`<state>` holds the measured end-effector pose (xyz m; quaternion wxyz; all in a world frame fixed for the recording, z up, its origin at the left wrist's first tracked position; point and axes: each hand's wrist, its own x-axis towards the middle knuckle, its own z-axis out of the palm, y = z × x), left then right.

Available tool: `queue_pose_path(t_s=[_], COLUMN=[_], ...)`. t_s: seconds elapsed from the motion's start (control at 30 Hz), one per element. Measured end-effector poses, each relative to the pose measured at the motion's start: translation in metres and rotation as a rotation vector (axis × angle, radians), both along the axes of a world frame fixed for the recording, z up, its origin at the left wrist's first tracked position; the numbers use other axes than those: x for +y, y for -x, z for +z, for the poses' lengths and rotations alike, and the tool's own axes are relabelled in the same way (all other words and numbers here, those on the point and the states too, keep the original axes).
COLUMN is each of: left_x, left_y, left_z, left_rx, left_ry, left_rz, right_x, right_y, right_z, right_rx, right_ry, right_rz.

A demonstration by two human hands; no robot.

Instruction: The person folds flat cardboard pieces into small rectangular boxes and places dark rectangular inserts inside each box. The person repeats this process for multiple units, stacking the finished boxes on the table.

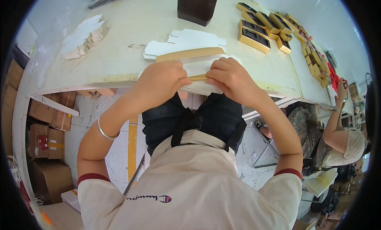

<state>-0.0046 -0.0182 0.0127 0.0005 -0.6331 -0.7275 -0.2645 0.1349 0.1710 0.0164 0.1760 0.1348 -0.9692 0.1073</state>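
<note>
Both my hands pinch a white and gold card piece at the near edge of the table. My left hand grips its left end, fingers closed, and my right hand grips the right end the same way. A narrow gold edge shows between my fingertips, folded up toward me. Along the card's far side runs a wider gold strip. Just beyond lies a pile of flat white card blanks, partly covered by the held piece. My fingers hide both ends of the folded edge.
A dark brown block stands at the back. Gold boxes with black inserts sit to the right. Stacked white card pieces and clear plastic lie left. Cartons fill the space below. Another person works at far right.
</note>
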Motion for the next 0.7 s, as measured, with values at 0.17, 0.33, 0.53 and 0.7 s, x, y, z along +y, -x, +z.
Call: queue_pose_path(t_s=[0.17,0.33,0.53,0.7], left_x=[0.006,0.001,0.022,0.022], left_y=[-0.007,0.003,0.069,0.049], left_z=[-0.004,0.032,0.011,0.009], left_rx=[0.305,0.366,-0.323,-0.315], left_ry=[0.122,-0.379,0.233,0.143], left_rz=[0.278,0.340,0.164,0.089], right_x=[0.014,0.017,-0.004,-0.034], right_y=[0.040,0.044,0.021,0.005], right_z=[0.005,0.013,-0.003,-0.013], right_rx=[-0.363,-0.456,0.043,0.149], right_ry=[0.280,0.307,-0.247,-0.317], right_rz=[-0.103,-0.048,-0.112,-0.157])
